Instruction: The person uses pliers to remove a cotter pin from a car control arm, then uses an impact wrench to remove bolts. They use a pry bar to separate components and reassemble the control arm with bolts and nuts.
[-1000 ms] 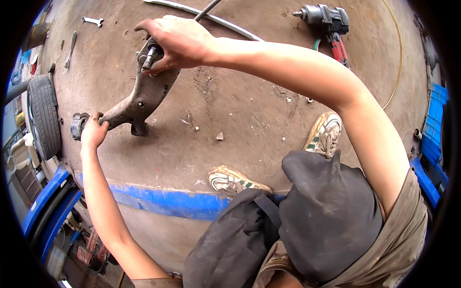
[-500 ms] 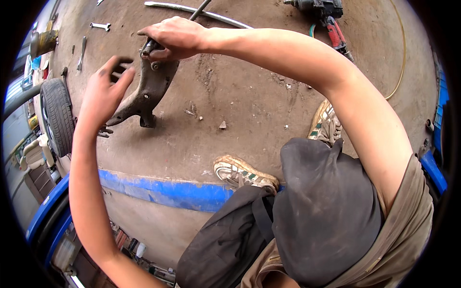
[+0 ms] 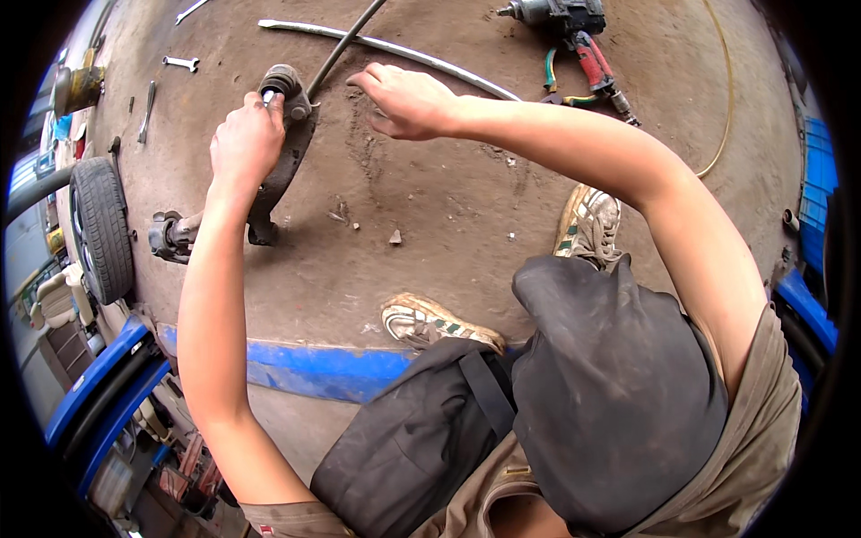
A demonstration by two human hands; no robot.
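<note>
A dark, grimy suspension control arm (image 3: 289,166) lies on the floor at the left. Its far end carries a rounded, ribbed piece (image 3: 283,79). My left hand (image 3: 244,143) is closed at that end, fingers by a small shiny metal part (image 3: 268,96); my forearm hides some of the arm. A dark rod (image 3: 345,47) runs from beside this end toward the top edge. Over the floor to the right, my right hand (image 3: 413,104) hangs apart from the control arm, fingers loosely bent and nothing visible in them.
A long silver bar (image 3: 404,54) crosses under the dark rod. Green-and-yellow-handled pliers (image 3: 558,94) lie near a red-and-black impact wrench (image 3: 587,54) with a hose. Wrenches (image 3: 181,64) and a tyre (image 3: 101,229) are at left. A blue-painted edge (image 3: 314,369) runs by my shoes.
My right hand has let go of the control arm's far end and moved right. My left hand, apart from it before, has closed there. That end now shows the ribbed piece.
</note>
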